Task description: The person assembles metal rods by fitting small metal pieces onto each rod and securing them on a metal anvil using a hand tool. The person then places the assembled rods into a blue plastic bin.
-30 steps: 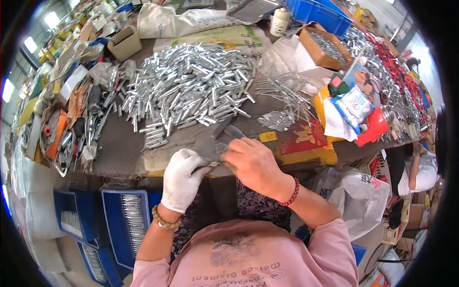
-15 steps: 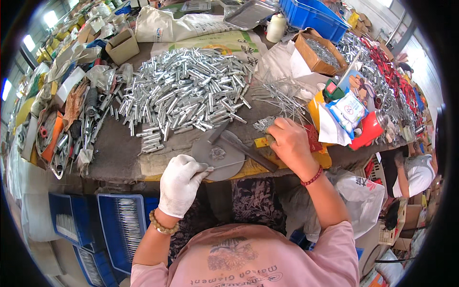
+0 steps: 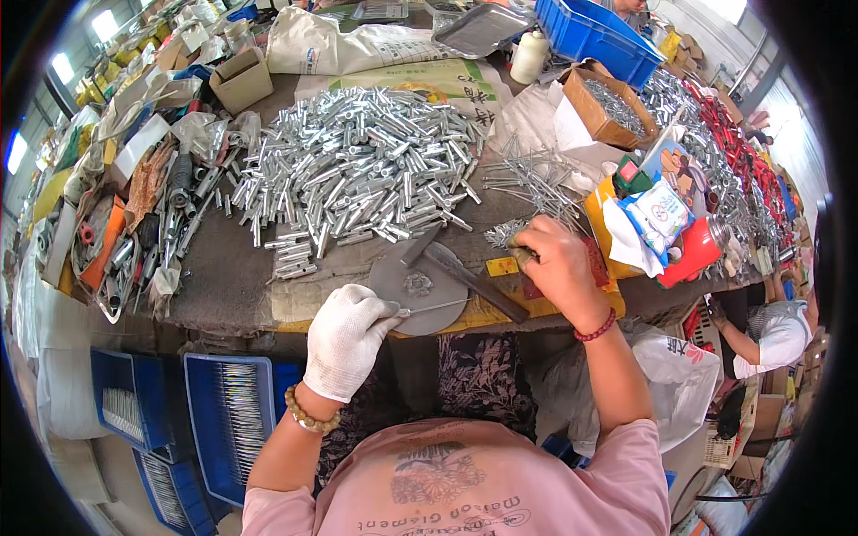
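Right hand [image 3: 559,263] (now at small parts [image 3: 502,234])

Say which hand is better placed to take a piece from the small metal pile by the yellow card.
Right, I'd judge: the right hand is at the small metal pile, while the gloved left hand pinches a thin metal rod over the round grey plate.

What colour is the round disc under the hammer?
Dark grey; the round disc shows best in the head view.

the tube pile [image 3: 362,165] lies behind the disc [image 3: 387,275], left of the small parts [image 3: 500,235].
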{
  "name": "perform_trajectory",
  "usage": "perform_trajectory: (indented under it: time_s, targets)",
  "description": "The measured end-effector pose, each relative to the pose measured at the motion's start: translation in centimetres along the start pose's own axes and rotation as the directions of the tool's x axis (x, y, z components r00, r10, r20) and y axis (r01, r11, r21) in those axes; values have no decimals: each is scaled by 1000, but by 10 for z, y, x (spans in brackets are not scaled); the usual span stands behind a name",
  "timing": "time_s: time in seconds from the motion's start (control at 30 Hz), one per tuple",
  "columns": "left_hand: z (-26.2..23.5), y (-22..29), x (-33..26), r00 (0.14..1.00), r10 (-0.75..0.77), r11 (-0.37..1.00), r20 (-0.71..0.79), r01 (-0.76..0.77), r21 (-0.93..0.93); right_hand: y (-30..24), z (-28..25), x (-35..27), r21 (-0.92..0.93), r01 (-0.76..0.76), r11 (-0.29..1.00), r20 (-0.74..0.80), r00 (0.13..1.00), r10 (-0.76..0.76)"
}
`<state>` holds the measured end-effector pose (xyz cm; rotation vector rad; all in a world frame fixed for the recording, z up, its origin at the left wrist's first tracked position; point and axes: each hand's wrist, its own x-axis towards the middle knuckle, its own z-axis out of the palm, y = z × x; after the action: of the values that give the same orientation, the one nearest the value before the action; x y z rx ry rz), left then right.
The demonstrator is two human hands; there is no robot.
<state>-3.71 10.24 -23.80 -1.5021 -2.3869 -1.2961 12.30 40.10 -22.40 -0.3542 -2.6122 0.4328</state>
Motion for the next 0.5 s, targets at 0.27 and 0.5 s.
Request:
perform_trajectory:
  time_s: [0.27,0.5]
  targets:
    - [1,1,1,1000,10,1000,-11,-10,-6,-17,-5,14,-275,213,938,140,974,-180]
    - [0,-1,-1,1000,29,1000,-11,-28,12,4,4,8,15,-85,996,1,996,85]
